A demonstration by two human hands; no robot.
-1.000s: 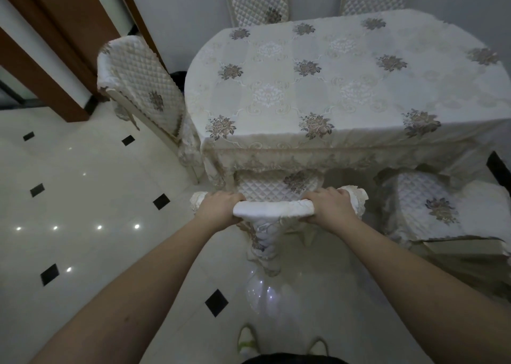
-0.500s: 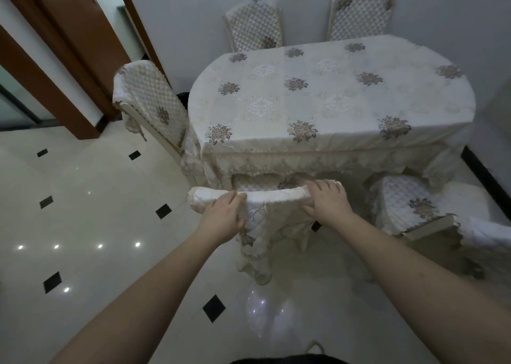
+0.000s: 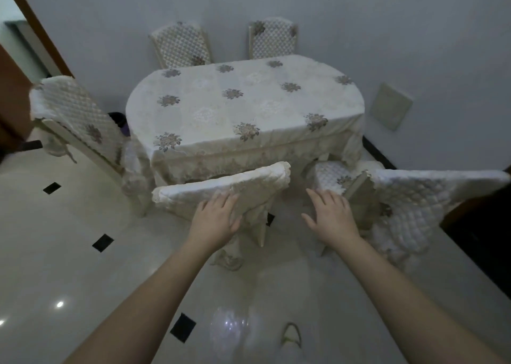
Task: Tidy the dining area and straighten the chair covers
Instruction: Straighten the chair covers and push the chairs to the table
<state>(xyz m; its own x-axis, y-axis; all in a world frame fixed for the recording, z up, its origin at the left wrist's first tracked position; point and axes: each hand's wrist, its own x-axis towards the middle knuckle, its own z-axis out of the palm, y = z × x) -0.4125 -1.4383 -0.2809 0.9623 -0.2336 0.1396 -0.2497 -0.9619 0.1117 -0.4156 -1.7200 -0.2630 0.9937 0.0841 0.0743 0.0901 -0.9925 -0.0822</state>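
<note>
Hands first: half a second ago both of yours were on the top edge of the near chair cover (image 3: pixel 221 188), and now only your left hand (image 3: pixel 217 218) rests there, fingers spread flat on the quilted fabric without gripping, while your right hand (image 3: pixel 330 220) has come off it and hangs open in the air, fingers apart, holding nothing. You have also stepped back, so more of the room shows than before. That near chair stands tucked against the front edge of the table (image 3: pixel 243 106), its cover tilted with the right corner higher than the left. Just beside your right hand is a second chair (image 3: pixel 359 195), turned at an angle, its cover (image 3: pixel 431 192) bunched and sagging off the frame toward the floor (image 3: pixel 55 225). At the left end of the table a third chair (image 3: pixel 74 120) leans outward with its cover rumpled at the top corner. Two more chairs (image 3: pixel 181 44) stand upright at the far side against the wall (image 3: pixel 387 32). The flowered tablecloth hangs over every edge of the table, with nothing lying on it. Open tiled floor stretches to your left and behind the near chair; on the right a dark edge closes in near the second chair. One toe of your shoe (image 3: pixel 290 336) shows at the bottom.
</note>
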